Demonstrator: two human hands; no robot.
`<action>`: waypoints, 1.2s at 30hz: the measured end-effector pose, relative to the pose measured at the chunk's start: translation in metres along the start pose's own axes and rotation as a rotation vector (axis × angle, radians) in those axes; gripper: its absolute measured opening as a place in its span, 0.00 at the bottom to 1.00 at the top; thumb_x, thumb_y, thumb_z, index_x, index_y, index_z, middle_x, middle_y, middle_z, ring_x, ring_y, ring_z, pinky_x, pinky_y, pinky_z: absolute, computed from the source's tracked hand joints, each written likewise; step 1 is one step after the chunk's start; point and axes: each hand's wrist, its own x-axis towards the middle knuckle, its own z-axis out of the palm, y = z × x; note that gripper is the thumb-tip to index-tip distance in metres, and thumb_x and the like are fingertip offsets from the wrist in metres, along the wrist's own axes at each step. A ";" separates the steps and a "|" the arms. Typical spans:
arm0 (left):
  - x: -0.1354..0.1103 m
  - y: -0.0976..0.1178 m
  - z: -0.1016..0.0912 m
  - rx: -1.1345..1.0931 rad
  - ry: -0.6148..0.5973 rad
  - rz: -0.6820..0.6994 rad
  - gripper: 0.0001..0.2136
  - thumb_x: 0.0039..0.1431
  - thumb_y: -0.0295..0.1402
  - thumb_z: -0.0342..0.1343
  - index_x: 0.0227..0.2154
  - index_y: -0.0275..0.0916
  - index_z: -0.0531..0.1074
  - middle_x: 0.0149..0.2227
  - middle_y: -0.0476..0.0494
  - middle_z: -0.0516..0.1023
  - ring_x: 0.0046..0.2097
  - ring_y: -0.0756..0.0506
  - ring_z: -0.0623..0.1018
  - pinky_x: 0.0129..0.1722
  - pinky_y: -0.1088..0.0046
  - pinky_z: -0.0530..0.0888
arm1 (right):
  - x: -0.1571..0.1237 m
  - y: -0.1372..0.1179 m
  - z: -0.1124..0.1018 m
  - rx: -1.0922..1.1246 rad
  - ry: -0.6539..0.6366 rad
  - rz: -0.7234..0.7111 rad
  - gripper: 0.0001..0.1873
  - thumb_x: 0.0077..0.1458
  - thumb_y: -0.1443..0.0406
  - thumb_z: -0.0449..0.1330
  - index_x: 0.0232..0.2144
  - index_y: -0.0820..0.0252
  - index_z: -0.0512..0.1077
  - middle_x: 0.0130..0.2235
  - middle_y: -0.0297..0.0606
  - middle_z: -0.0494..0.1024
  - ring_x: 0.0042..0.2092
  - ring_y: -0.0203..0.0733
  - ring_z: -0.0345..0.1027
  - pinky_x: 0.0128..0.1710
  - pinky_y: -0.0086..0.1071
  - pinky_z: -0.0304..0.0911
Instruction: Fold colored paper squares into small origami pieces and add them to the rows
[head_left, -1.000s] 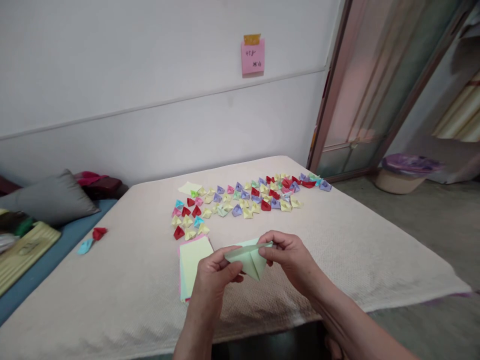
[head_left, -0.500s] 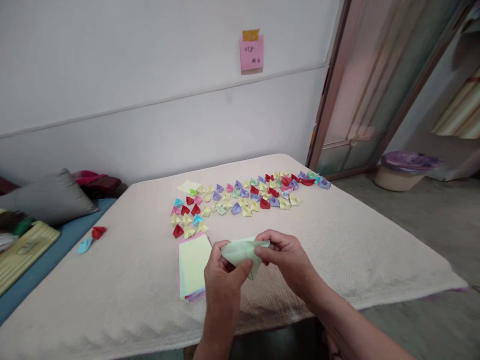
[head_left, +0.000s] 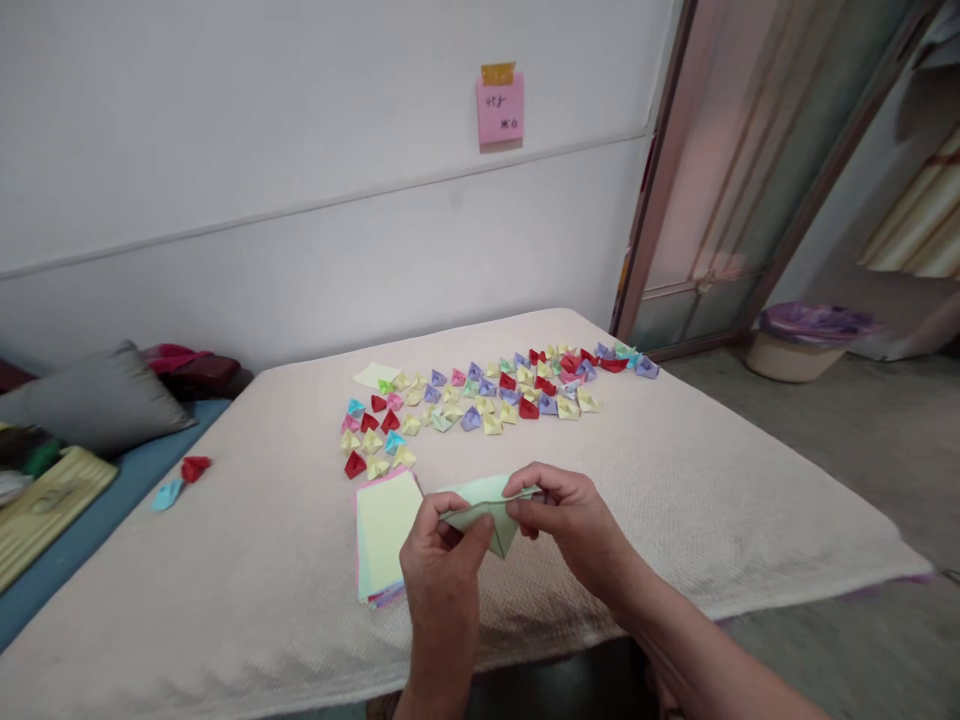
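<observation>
A pale green folded paper is pinched between both hands above the near part of the table. My left hand grips its left end with thumb and fingers closed. My right hand pinches its right top edge. Just left of the hands lies a stack of coloured paper sheets, yellow-green on top. Farther back, several small folded paper pieces in red, yellow, purple, blue and pink spread across the cream tablecloth.
A red and a blue folded piece lie on the blue bench at left, near a grey cushion and a yellow-green mat. A pink note sticks to the wall. A basin sits on the floor by the door.
My left hand has shifted its grip on the green paper, thumb now over the front. The paper looks flatter and more closed than before. The view has drifted slightly.
</observation>
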 end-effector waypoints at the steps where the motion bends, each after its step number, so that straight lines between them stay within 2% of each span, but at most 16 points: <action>1: 0.001 -0.002 -0.001 0.011 0.011 0.017 0.09 0.45 0.30 0.64 0.28 0.38 0.68 0.20 0.56 0.69 0.24 0.53 0.67 0.25 0.80 0.65 | 0.000 0.000 0.000 0.003 -0.002 -0.005 0.05 0.43 0.72 0.62 0.26 0.60 0.75 0.17 0.27 0.67 0.22 0.31 0.59 0.23 0.27 0.54; 4: 0.004 -0.007 -0.005 0.045 0.020 0.061 0.06 0.47 0.31 0.62 0.29 0.38 0.72 0.20 0.56 0.68 0.24 0.53 0.68 0.24 0.80 0.64 | 0.000 0.001 -0.001 0.026 -0.020 -0.031 0.06 0.44 0.72 0.62 0.26 0.60 0.77 0.20 0.29 0.69 0.23 0.31 0.59 0.24 0.27 0.54; 8: 0.010 -0.010 -0.016 0.027 0.018 0.048 0.09 0.51 0.34 0.59 0.35 0.39 0.77 0.26 0.49 0.76 0.27 0.49 0.74 0.28 0.76 0.69 | 0.001 0.000 -0.005 0.068 -0.058 -0.078 0.09 0.44 0.73 0.61 0.27 0.58 0.79 0.25 0.32 0.71 0.25 0.32 0.60 0.25 0.28 0.55; 16: 0.013 -0.005 -0.024 -0.025 -0.044 0.069 0.05 0.49 0.30 0.58 0.24 0.37 0.78 0.23 0.48 0.76 0.27 0.48 0.75 0.29 0.74 0.71 | 0.001 -0.005 -0.011 0.081 -0.132 -0.143 0.12 0.42 0.75 0.60 0.23 0.57 0.80 0.25 0.33 0.68 0.25 0.33 0.61 0.25 0.29 0.54; 24: 0.010 0.008 -0.019 -0.031 -0.118 0.057 0.04 0.46 0.30 0.58 0.26 0.36 0.74 0.24 0.49 0.74 0.29 0.49 0.74 0.30 0.76 0.69 | 0.002 -0.009 -0.012 0.001 -0.120 -0.179 0.12 0.40 0.75 0.58 0.20 0.57 0.80 0.23 0.33 0.67 0.25 0.34 0.61 0.25 0.30 0.54; 26: 0.009 0.013 -0.015 -0.128 -0.121 0.050 0.06 0.45 0.32 0.60 0.28 0.38 0.70 0.27 0.50 0.74 0.30 0.49 0.73 0.30 0.77 0.69 | 0.002 -0.010 -0.011 -0.027 -0.111 -0.182 0.12 0.40 0.75 0.59 0.20 0.56 0.80 0.24 0.33 0.67 0.26 0.35 0.61 0.25 0.30 0.54; 28: 0.009 0.016 -0.009 -0.206 -0.095 -0.001 0.14 0.43 0.32 0.63 0.34 0.41 0.66 0.29 0.52 0.74 0.29 0.51 0.73 0.29 0.78 0.69 | 0.002 -0.010 -0.009 -0.054 -0.110 -0.186 0.13 0.40 0.75 0.59 0.20 0.55 0.80 0.24 0.33 0.67 0.26 0.35 0.61 0.25 0.30 0.55; 31: 0.008 0.016 -0.001 -0.186 -0.057 -0.108 0.25 0.40 0.31 0.66 0.42 0.42 0.62 0.29 0.52 0.75 0.27 0.51 0.73 0.26 0.79 0.67 | 0.001 -0.009 -0.007 -0.077 -0.119 -0.191 0.12 0.40 0.75 0.59 0.20 0.54 0.80 0.24 0.33 0.68 0.27 0.36 0.61 0.25 0.30 0.55; 36: 0.006 0.011 0.003 -0.220 -0.035 -0.142 0.27 0.39 0.29 0.65 0.45 0.40 0.62 0.27 0.52 0.76 0.27 0.51 0.74 0.29 0.77 0.69 | 0.000 -0.008 -0.006 -0.132 -0.150 -0.197 0.12 0.42 0.74 0.59 0.22 0.55 0.79 0.26 0.34 0.68 0.29 0.37 0.62 0.27 0.30 0.56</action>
